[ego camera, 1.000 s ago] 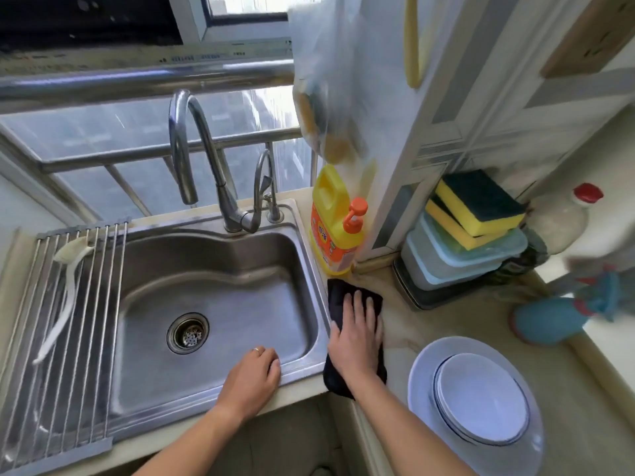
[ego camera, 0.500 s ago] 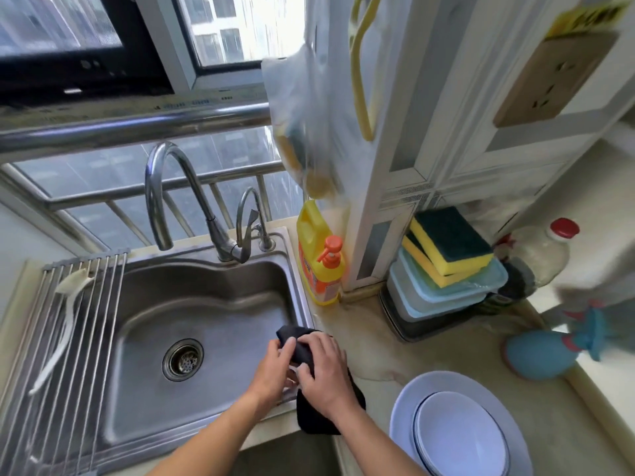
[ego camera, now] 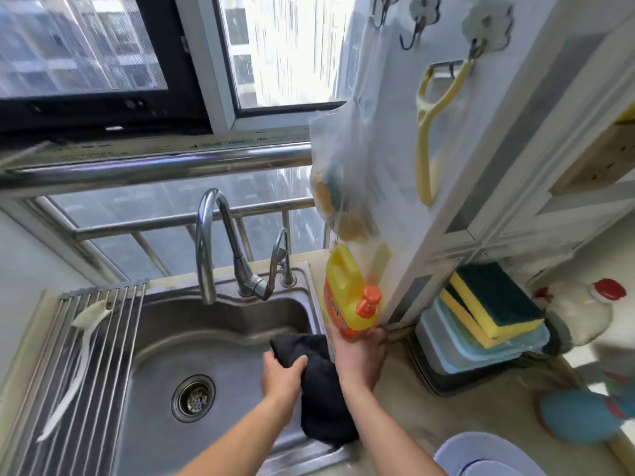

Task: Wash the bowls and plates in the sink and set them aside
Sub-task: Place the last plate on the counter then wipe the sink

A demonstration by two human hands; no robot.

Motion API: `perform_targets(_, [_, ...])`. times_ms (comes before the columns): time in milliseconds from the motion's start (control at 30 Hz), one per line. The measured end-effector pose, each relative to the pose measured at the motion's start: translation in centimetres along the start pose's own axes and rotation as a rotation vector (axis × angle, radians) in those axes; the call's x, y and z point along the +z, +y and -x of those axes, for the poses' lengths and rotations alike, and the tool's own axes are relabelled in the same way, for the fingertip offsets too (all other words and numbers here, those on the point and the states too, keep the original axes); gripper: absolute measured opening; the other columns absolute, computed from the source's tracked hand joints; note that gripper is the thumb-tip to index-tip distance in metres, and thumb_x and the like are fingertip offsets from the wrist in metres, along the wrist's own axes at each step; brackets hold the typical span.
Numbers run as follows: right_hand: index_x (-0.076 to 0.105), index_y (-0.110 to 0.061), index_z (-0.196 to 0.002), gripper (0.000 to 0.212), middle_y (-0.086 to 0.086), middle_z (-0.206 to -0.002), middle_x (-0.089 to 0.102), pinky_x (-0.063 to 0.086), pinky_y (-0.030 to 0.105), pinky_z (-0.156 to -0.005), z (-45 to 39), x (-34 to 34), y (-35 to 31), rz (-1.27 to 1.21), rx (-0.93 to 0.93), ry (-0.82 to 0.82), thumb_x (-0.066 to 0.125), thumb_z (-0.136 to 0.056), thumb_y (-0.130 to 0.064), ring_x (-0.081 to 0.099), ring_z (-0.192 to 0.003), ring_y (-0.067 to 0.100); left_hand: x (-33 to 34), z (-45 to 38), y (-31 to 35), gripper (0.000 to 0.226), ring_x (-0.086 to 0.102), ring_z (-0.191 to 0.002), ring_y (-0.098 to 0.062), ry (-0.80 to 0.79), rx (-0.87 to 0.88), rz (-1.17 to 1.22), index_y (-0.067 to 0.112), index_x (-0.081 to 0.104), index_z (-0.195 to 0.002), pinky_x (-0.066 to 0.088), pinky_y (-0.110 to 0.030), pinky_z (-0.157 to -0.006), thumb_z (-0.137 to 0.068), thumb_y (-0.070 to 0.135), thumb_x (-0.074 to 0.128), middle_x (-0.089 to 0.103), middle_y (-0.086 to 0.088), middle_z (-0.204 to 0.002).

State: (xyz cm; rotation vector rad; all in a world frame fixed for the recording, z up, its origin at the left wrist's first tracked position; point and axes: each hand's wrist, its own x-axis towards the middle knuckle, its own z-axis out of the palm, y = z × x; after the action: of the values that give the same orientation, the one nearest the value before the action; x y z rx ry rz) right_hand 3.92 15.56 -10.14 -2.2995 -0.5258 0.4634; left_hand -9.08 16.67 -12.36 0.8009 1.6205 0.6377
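Observation:
My left hand (ego camera: pixel 282 374) grips a black cloth (ego camera: pixel 321 396) that hangs over the right rim of the steel sink (ego camera: pixel 220 341). My right hand (ego camera: pixel 357 355) reaches to the base of a yellow dish soap bottle (ego camera: pixel 347 290) with an orange pump; its fingers curl round the bottle's bottom. Stacked white plates (ego camera: pixel 481 455) sit on the counter at the bottom right, partly cut off by the frame edge. The sink basin holds no dishes; only its drain (ego camera: pixel 193 397) shows.
A tall faucet (ego camera: pixel 209 235) arches over the sink back. A roll-up drying rack (ego camera: pixel 82 365) with a white brush lies over the sink's left. Sponges on stacked containers (ego camera: pixel 488 324), a red-capped bottle (ego camera: pixel 584 310) and a blue spray bottle (ego camera: pixel 580 417) crowd the right counter.
My left hand left the sink rim and took the cloth. My right hand let go of the cloth and reached to the soap bottle. The view tilted upward.

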Motion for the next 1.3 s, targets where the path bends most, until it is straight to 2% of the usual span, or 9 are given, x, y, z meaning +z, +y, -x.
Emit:
perform_targets(100, [0.054,-0.001,-0.113,0.080,0.021,-0.108,0.064,0.054,0.044,-0.078,0.0,0.9,-0.6,-0.008,-0.027,0.123,0.084,-0.067,-0.059,0.063,-0.106,0.041,0.3,-2.3,2.4,0.061,0.062,-0.106,-0.032,0.122,0.019,0.016,0.013,0.040,-0.122,0.053,-0.041,-0.092,-0.080,0.025,0.082,0.062,-0.013,-0.121])
perform_targets(267, [0.059,-0.006,-0.120,0.067,0.017,-0.108,0.067,0.054,0.042,-0.076,-0.1,1.4,0.6,0.013,-0.180,0.184,0.083,-0.074,-0.048,0.063,-0.102,0.039,1.8,-5.7,3.0,0.108,0.041,-0.140,-0.019,-0.208,0.242,-0.140,0.036,0.021,-0.151,0.036,-0.044,-0.118,-0.068,0.026,0.089,0.040,-0.003,-0.153])
perform_targets(433, [0.062,-0.011,-0.119,0.061,0.013,-0.107,0.068,0.051,0.039,-0.077,-0.3,1.5,1.0,-0.015,-0.193,0.179,0.083,-0.075,-0.048,0.063,-0.102,0.035,2.6,-6.7,3.3,0.091,0.037,-0.139,-0.016,-0.166,0.468,-0.337,0.030,0.034,-0.155,0.027,-0.025,-0.115,-0.079,0.011,0.081,0.045,0.002,-0.150])
perform_targets(533, [0.062,-0.012,-0.119,0.061,0.012,-0.109,0.069,0.049,0.037,-0.078,-0.5,1.7,1.5,-0.022,-0.217,0.171,0.083,-0.075,-0.047,0.064,-0.103,0.033,3.4,-7.1,4.0,0.088,0.027,-0.139,-0.018,-0.194,0.579,-0.559,0.042,0.024,-0.156,0.024,-0.037,-0.114,-0.087,0.020,0.074,0.047,0.006,-0.141])
perform_targets(600, [0.062,-0.012,-0.123,0.063,0.011,-0.112,0.069,0.048,0.035,-0.080,-0.7,1.8,1.7,-0.025,-0.238,0.164,0.084,-0.075,-0.046,0.063,-0.105,0.031,3.9,-7.4,4.3,0.086,0.017,-0.146,-0.017,-0.251,0.654,-0.716,0.048,0.017,-0.155,0.023,-0.048,-0.115,-0.090,0.026,0.068,0.039,0.012,-0.152])
perform_targets(733, [0.060,-0.011,-0.126,0.065,0.011,-0.114,0.068,0.047,0.035,-0.081,-0.8,2.0,1.8,-0.020,-0.241,0.155,0.082,-0.076,-0.048,0.063,-0.107,0.031,4.2,-7.9,4.2,0.084,0.033,-0.137,-0.023,-0.287,0.709,-0.719,0.037,0.028,-0.154,0.041,-0.051,-0.108,-0.084,0.017,0.069,0.049,0.003,-0.145])
perform_targets(867, [0.060,-0.013,-0.125,0.063,0.010,-0.112,0.068,0.045,0.033,-0.080,-0.8,1.8,1.6,-0.014,-0.238,0.133,0.080,-0.077,-0.048,0.063,-0.105,0.030,3.6,-7.2,2.7,0.072,0.043,-0.125,-0.022,-0.337,0.715,-0.652,0.031,0.040,-0.142,0.042,-0.031,-0.105,-0.079,0.011,0.070,0.054,-0.004,-0.116])
perform_targets(1133, [0.058,-0.012,-0.125,0.058,0.011,-0.111,0.069,0.045,0.031,-0.078,-0.7,0.1,1.9,0.004,-0.272,-0.008,0.082,-0.079,-0.037,0.063,-0.104,0.030,1.8,-2.2,-1.5,0.056,0.048,-0.117,-0.015,-0.465,0.673,-0.662,0.027,0.048,-0.123,0.031,-0.009,-0.100,-0.075,0.005,0.067,0.044,0.003,-0.118])
perform_targets(1300, [0.056,-0.018,-0.123,0.044,0.008,-0.113,0.069,0.051,0.037,-0.082,-0.9,-2.1,3.1,0.067,-0.313,-0.177,0.075,-0.084,-0.028,0.064,-0.104,0.032,1.8,1.7,-3.8,0.046,0.041,-0.117,-0.012,-0.628,0.747,-0.842,0.039,0.046,-0.113,0.050,-0.030,-0.093,-0.076,0.013,0.054,0.050,0.010,-0.114])
